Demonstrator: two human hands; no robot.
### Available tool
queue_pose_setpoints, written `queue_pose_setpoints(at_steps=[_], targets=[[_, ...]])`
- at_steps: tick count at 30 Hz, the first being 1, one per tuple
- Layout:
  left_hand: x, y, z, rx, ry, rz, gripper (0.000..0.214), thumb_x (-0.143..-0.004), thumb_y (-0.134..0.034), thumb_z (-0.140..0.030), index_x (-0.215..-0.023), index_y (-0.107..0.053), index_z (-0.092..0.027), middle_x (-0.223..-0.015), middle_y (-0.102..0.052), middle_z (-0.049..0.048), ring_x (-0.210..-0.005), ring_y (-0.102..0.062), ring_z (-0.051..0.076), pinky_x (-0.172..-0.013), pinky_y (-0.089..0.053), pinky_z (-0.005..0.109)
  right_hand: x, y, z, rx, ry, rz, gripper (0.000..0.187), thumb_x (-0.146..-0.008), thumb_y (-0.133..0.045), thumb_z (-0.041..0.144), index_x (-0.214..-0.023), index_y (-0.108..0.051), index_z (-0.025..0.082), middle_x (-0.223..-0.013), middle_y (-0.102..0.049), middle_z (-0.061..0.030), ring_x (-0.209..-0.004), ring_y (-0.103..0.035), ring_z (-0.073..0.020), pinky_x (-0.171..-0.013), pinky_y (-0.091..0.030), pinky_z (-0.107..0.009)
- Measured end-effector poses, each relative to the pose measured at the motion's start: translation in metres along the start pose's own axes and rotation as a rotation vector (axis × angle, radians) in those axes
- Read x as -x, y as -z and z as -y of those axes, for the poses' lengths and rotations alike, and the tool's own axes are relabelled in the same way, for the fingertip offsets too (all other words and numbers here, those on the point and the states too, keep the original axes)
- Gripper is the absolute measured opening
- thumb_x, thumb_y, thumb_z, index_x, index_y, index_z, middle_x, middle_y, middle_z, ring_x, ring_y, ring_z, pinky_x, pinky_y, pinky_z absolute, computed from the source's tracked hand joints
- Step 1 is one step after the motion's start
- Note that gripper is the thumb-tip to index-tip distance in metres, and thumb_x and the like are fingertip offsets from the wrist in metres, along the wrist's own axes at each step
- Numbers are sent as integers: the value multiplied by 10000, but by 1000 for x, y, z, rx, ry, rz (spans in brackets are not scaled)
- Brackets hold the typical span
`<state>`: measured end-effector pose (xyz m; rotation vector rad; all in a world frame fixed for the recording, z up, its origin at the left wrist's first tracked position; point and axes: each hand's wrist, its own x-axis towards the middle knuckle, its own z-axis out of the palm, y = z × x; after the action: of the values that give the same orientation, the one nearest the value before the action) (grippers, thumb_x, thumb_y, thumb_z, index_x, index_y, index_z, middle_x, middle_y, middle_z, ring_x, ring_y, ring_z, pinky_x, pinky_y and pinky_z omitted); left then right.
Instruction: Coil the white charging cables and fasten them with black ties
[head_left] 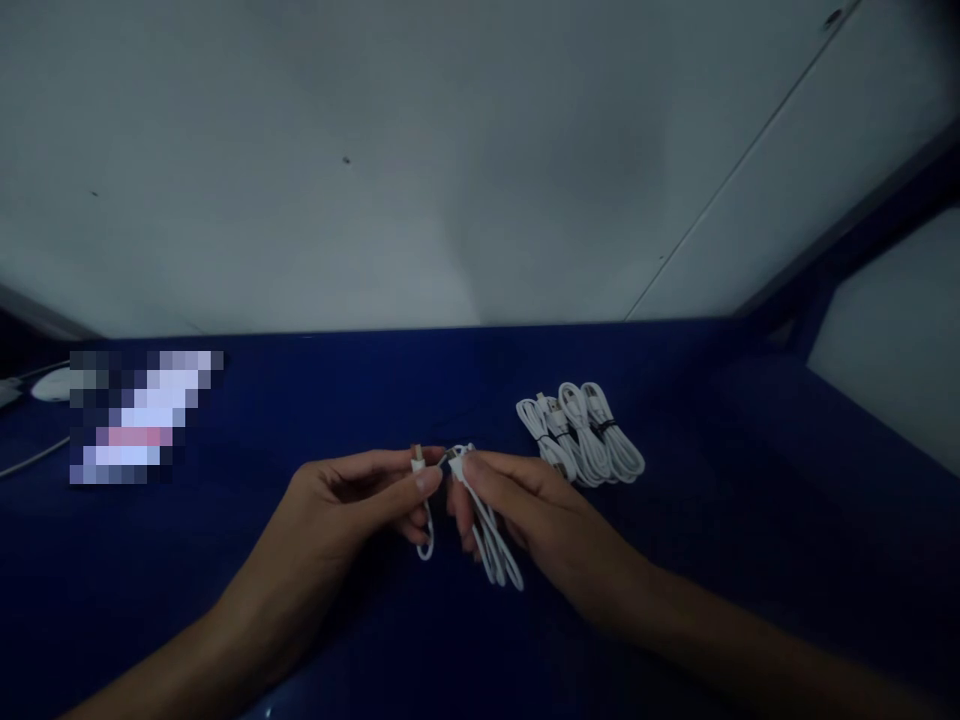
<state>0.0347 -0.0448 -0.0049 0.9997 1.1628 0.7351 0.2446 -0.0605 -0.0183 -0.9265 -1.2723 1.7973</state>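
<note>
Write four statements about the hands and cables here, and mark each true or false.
1. The left hand and the right hand both hold one white cable. True.
2. The table is red. False: it is blue.
3. Tied cable bundles lie on the table beyond the right hand. True.
4. The left hand rests flat on the table. False: its fingers pinch the white cable.

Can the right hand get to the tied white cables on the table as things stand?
Probably yes: the tied cables lie close beside the right hand, with only bare table between. Its fingers hold a loose cable, though.
</note>
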Motion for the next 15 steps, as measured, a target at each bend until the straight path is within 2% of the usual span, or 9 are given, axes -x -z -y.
queue_pose_setpoints(at_steps=[3, 6, 11, 15], targets=[[2, 0, 0, -44, -43, 15, 259, -959, -838, -445, -827, -845, -222, -856, -797, 30, -844, -695, 176, -874, -527, 276, 0, 2, 0, -6, -22, -31, 435, -1128, -566, 522, -863, -710, 209, -808, -618, 0, -730, -540, -143, -681, -429, -296], [5, -1, -2, -54, -120, 94, 389, -1043, -735, -428, -726, -793, -211, -936, -790, 43, -967, -716, 208, -950, -507, 300, 0, 2, 1, -10, -2, -54, 365, -1092, -647, 512, -890, -755, 227, -803, -623, 10, -709, -531, -129, -649, -429, -275], [8, -2, -3, -73, -150, 155, 349, -1080, -676, -365, -783, -786, -218, -926, -750, 27, -922, -688, 197, -911, -516, 308, -2, 1, -2, 68, 113, -92, 245, -1032, -759, 414, -851, -800, 255, -830, -717, 5, -756, -622, -137, -683, -487, -278], [9, -2, -3, -98, -192, 131, 399, -1084, -663, -372, -739, -780, -207, -974, -769, 51, -989, -700, 226, -935, -505, 322, -2, -1, -3, 146, 135, -142, 274, -1001, -795, 420, -785, -782, 253, -742, -716, 25, -643, -590, -120, -597, -453, -277]])
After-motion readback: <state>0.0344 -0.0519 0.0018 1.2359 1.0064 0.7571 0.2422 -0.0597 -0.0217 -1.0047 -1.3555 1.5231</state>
